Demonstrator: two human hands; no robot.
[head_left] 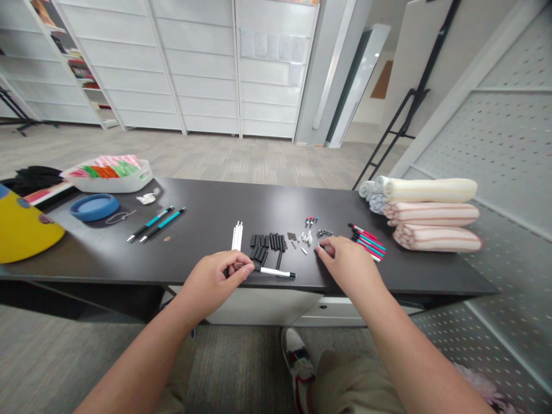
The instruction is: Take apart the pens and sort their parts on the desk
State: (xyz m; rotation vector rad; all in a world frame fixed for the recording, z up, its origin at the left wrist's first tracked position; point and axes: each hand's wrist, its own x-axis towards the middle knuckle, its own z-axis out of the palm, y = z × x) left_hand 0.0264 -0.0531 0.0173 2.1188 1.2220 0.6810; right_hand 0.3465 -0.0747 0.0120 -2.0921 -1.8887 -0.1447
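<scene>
Bare forearms (142,351) reach over the near edge of the dark, smooth-topped worktop (207,198). The left hand's (222,276) thumb and forefinger pinch a slim white pen with black ends (276,272) just inside that edge; the right hand's (338,253) fingertips are bent together near the loose parts, but I cannot tell whether they grip anything.

Between the hands lie thin white rods (237,236), short black rubbery tubes (260,241), little greyish coils (292,236) and shiny metal bits (324,233). Two teal-and-black pens (163,224) towards the left end look complete; judging by the loose parts and the red, teal and white barrels (368,241) right of the right hand, much assembly seems left.

Rolled pale towels (431,214) are stacked at the right end; a white plastic basket (144,178) stands at the far-left corner. Beyond are grey carpet (215,152) and white panelled cabinets (198,75).
</scene>
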